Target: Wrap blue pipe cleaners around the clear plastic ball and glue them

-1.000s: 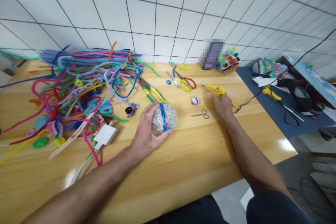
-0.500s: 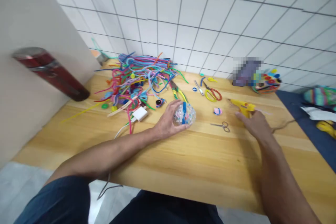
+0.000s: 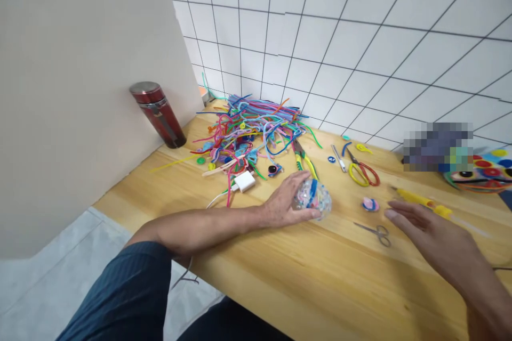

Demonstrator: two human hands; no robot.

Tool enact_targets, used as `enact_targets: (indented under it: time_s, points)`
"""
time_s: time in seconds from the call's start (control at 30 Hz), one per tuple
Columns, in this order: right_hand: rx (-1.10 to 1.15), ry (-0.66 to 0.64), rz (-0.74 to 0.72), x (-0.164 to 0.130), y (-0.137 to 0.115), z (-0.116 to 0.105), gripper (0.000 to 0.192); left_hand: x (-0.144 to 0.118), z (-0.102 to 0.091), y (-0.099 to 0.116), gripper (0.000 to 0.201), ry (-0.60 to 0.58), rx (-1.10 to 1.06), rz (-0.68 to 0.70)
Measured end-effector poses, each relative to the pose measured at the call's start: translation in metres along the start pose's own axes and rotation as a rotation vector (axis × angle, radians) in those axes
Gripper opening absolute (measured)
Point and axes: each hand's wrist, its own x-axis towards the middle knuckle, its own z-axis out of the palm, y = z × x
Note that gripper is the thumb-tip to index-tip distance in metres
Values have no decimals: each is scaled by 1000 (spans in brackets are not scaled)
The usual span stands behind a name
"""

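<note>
My left hand [image 3: 286, 202] is wrapped round a clear, rounded object [image 3: 320, 201] with a blue stripe and coloured bits showing through it, resting on the wooden table. My right hand [image 3: 430, 237] hovers with its fingers stretched out and nothing in them. Behind it a yellow glue gun [image 3: 416, 201] lies on its side, partly covered by the hand. Just left of the right fingertips sits a small pink and blue piece [image 3: 370, 204]. Small metal scissors [image 3: 378, 233] lie between my two hands, nearer the right one.
A heap of coloured pipe cleaners [image 3: 256, 128] spreads at the back left, with a white charger [image 3: 244, 181] before it. A red flask [image 3: 160, 117] stands by the side wall. Pliers [image 3: 304, 157], a craft knife [image 3: 338, 159] and red-yellow scissors [image 3: 362, 170] lie behind my hands.
My right hand has let go of the glue gun, which now lies on the table, and has moved off it. The left hand keeps its hold. The view has swung left.
</note>
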Motion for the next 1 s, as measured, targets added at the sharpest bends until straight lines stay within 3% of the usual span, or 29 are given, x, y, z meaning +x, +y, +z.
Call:
enact_targets:
  time_s: [0.17, 0.3, 0.37, 0.5, 0.6, 0.7, 0.77, 0.83, 0.9, 1.0]
  points:
    - [-57, -19, -240, 66, -69, 25, 29, 3, -1, 13, 106, -23, -30, -74]
    - [-309, 14, -592, 126, -128, 68, 29, 7, -3, 21, 114, -32, -72, -119]
    - [-456, -30, -739, 149, -154, 93, 32, 8, -3, 20, 115, -35, -86, -125]
    - [-654, -222, -858, 176, -186, 140, 29, 9, 3, 17, 118, -8, -99, -77]
    - [-638, -264, -872, 182, -193, 159, 24, 8, 8, 15, 115, 14, -83, -59]
    - [-588, -252, -869, 183, -191, 152, 26, 7, 11, 14, 106, 10, -65, -51]
    - [-403, -194, -798, 183, -185, 133, 24, 7, 11, 14, 101, 8, -70, -56]
    - [-13, -126, -583, 178, -175, 109, 21, 6, 9, 15, 96, 14, -81, -74]
    - [426, -116, -303, 168, -164, 84, 34, 5, 8, 15, 91, 13, -82, -86]
    - [709, -153, -100, 140, -146, 57, 53, 4, 7, 13, 88, 27, -72, -69]
